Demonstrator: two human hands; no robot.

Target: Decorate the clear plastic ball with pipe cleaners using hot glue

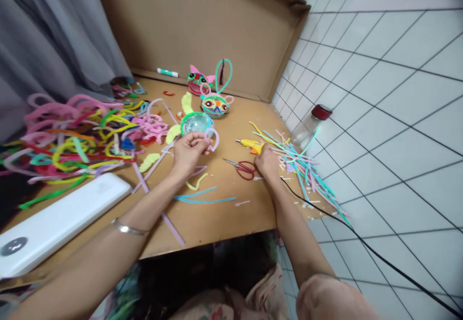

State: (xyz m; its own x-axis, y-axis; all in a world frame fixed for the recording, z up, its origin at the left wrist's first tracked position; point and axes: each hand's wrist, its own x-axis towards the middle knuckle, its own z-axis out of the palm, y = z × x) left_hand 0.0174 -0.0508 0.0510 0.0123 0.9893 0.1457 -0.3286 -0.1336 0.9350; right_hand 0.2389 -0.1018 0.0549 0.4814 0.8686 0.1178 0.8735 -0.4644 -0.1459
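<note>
Pinched in the fingers of my left hand [191, 151] is a pale purple pipe cleaner loop [215, 140]. Just behind that hand sits a clear round bowl-like piece with a green and blue rim [197, 121]. My right hand [267, 162] is wrapped round a yellow glue gun [250, 144], whose nozzle points left. Red-handled scissors [243, 168] lie on the table close to my right hand. Farther back stand two decorated animal-like faces, one with a tall green loop [215, 106] and one with pink ears [198, 82].
A tangled heap of colourful pipe cleaners [87, 137] covers the left side, beside a long white device [65, 219]. More pipe cleaners [307, 166] and a red-capped jar [311, 125] are at the right. A black cord [336, 219] runs off the table near the tiled wall [398, 117].
</note>
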